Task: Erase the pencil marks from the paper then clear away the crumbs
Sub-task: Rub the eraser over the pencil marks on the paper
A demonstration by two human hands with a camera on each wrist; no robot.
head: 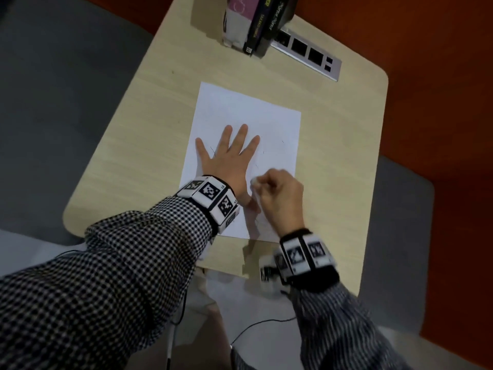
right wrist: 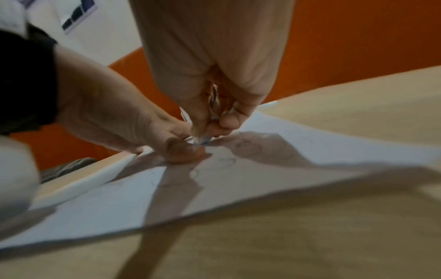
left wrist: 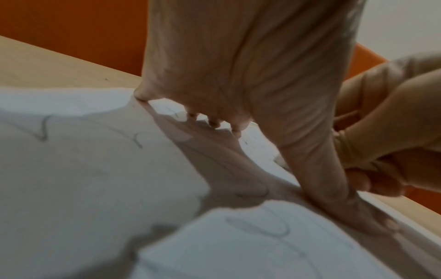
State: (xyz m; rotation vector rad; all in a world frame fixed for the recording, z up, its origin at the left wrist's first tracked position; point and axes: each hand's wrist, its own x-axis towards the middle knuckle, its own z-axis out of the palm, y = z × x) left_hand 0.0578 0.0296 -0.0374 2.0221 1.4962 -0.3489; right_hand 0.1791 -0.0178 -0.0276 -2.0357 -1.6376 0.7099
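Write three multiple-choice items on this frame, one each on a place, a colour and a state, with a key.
1. Where do the books stand?
A. at the table's far edge, by the socket strip
B. on the paper
C. under the left hand

2. What colour is the paper?
A. yellow
B. white
C. black

3. How is the left hand placed?
A. curled round a cup
B. lifted clear of the table
C. flat on the paper, fingers spread

Key: 1 A, the books sit at the far end next to the strip. 2 B, the sheet is plain white with faint pencil marks. 3 C, its fingers lie straight on the sheet while the right hand pinches the eraser on the paper.
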